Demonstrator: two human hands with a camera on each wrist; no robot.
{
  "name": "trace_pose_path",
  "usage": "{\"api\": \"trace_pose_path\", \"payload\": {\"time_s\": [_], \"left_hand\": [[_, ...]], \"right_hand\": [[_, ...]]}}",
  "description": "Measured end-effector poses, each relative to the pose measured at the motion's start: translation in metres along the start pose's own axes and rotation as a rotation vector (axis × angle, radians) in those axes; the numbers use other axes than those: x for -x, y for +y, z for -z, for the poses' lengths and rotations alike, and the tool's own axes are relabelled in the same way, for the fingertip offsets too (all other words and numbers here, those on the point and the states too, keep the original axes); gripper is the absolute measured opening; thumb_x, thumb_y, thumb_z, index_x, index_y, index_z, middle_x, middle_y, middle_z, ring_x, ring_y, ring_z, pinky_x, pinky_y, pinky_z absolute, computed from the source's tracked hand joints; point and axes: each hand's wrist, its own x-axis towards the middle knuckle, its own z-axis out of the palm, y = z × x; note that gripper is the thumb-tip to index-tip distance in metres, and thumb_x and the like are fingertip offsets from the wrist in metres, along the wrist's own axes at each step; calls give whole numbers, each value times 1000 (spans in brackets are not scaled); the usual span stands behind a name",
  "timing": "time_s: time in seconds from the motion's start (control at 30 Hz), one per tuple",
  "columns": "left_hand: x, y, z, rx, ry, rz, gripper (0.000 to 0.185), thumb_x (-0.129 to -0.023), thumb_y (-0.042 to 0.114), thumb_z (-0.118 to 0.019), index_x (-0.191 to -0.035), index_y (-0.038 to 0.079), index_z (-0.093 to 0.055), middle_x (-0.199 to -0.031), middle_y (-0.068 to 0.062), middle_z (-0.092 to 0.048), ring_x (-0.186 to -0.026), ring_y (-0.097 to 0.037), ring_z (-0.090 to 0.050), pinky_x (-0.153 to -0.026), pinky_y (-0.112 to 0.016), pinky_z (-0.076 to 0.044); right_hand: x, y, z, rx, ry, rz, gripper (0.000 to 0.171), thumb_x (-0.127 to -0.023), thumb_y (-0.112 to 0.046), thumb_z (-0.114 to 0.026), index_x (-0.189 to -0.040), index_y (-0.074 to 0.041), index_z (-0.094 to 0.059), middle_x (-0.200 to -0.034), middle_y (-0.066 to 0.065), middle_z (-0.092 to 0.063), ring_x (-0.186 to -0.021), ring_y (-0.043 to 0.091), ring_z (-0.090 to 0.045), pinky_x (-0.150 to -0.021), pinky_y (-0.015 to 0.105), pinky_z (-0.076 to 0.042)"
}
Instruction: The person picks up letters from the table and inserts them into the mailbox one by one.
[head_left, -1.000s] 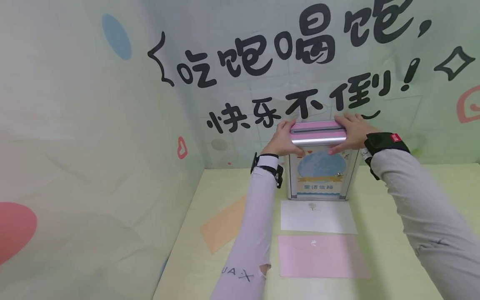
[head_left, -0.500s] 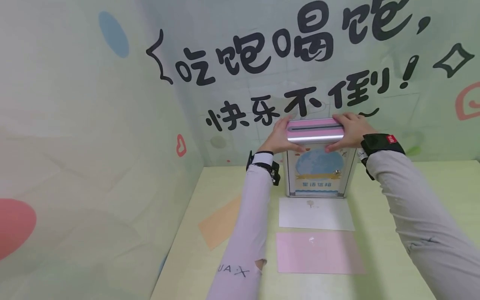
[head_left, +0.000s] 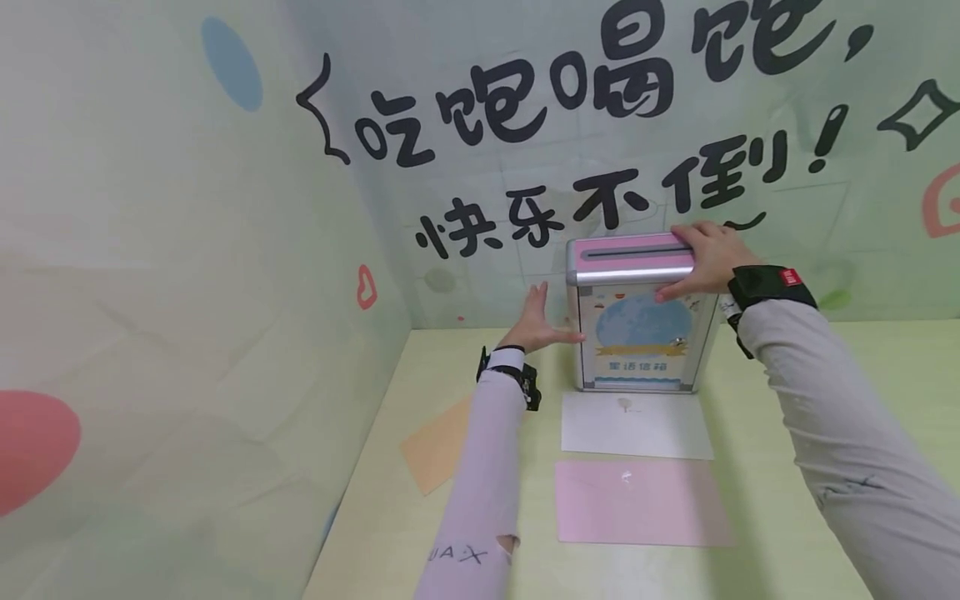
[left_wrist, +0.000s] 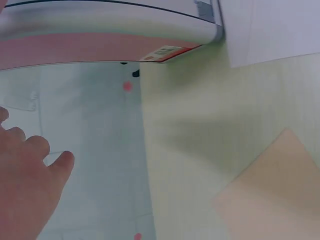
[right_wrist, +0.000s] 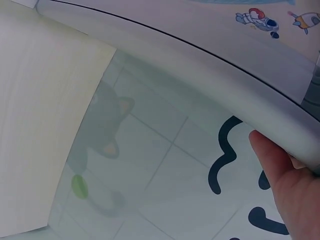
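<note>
A letter box (head_left: 642,329) with a pink top, silver edges and a slot stands upright against the back wall in the head view. My right hand (head_left: 711,260) grips its upper right corner, thumb on the front and fingers over the top. Beside the box's left side is my left hand (head_left: 537,325), fingers spread; its thumb tip lies near the left edge, and I cannot tell whether it touches. The left wrist view shows a gap between the hand (left_wrist: 27,175) and the box's pink side (left_wrist: 100,47). In the right wrist view, the thumb (right_wrist: 272,155) meets the box's edge.
A white envelope (head_left: 637,429) lies right in front of the box, and a pink envelope (head_left: 643,504) lies nearer. An orange paper or envelope (head_left: 437,450) lies at the left, partly covered by my left sleeve. Printed walls stand behind and left of the table (head_left: 862,392).
My left hand has let go of the box's upper left corner and moved down and left. My right hand has stayed on the box, which stands in about the same place.
</note>
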Motion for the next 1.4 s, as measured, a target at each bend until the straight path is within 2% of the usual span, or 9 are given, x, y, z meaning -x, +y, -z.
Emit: {"api": "trace_pose_path", "payload": {"time_s": [0.17, 0.33, 0.57, 0.67, 0.8, 0.9, 1.0, 1.23, 1.4], "left_hand": [[10, -23, -23, -89, -52, 92, 115, -68, 43, -76, -147, 15, 3, -151, -8, 11, -139, -23, 5, -109, -45, -13], [20, -40, -47, -160, -91, 143, 113, -67, 44, -76, -147, 14, -1, -152, -9, 9, -138, -28, 2, -107, -48, -18], [25, -71, -83, -255, -137, 152, 112, -67, 47, -76, -147, 9, -7, -152, -14, 1, -137, -34, -3, -106, -48, -22], [23, -82, -94, -287, -136, 159, 112, -65, 48, -76, -146, 9, -10, -152, -13, -2, -138, -33, -6, -105, -50, -23], [17, -96, -108, -378, -110, 149, 112, -62, 55, -75, -146, 11, -14, -152, -11, -8, -137, -31, -10, -104, -52, -24], [18, -97, -113, -444, -96, 139, 111, -62, 57, -74, -146, 12, -17, -152, -8, -11, -138, -28, -12, -105, -51, -24], [23, -91, -113, -495, -86, 140, 108, -61, 57, -75, -145, 14, -22, -151, -6, -16, -137, -25, -16, -105, -49, -24], [34, -76, -112, -578, -123, 180, 105, -60, 58, -74, -144, 16, -27, -150, -2, -21, -137, -22, -17, -106, -49, -22], [32, -75, -112, -677, -126, 161, 96, -62, 58, -74, -140, 19, -35, -144, 1, -32, -132, -18, -29, -102, -44, -32]], "right_hand": [[1, -1, -1, -6, 3, 18, 109, -56, -54, -78, -138, -3, -28, -132, 28, -30, -118, 49, -24, -91, 63, -29], [2, -3, -1, -15, 4, 6, 108, -57, -52, -79, -139, -3, -27, -133, 28, -30, -119, 48, -22, -92, 63, -27], [4, -5, -1, -26, -5, -2, 108, -58, -51, -79, -139, -3, -26, -133, 27, -29, -119, 47, -22, -92, 62, -29], [5, -5, -1, -27, -5, -3, 108, -58, -51, -78, -139, -3, -26, -133, 27, -29, -119, 47, -22, -92, 62, -28], [4, -4, 0, -30, 1, -1, 109, -57, -51, -79, -139, -3, -26, -132, 28, -29, -119, 47, -22, -92, 62, -29], [3, -1, 0, -30, 16, 0, 109, -56, -51, -79, -139, -3, -27, -132, 28, -29, -119, 47, -23, -91, 62, -29], [2, 1, 1, -31, 24, 1, 110, -56, -53, -79, -139, -3, -27, -132, 28, -30, -118, 47, -24, -91, 62, -29], [2, 2, -1, -21, 15, 13, 110, -56, -53, -79, -139, -3, -27, -135, 28, -28, -121, 49, -22, -94, 62, -26], [4, 1, 1, -13, 17, 12, 109, -56, -52, -79, -139, -2, -27, -134, 28, -29, -121, 48, -22, -94, 61, -27]]}}
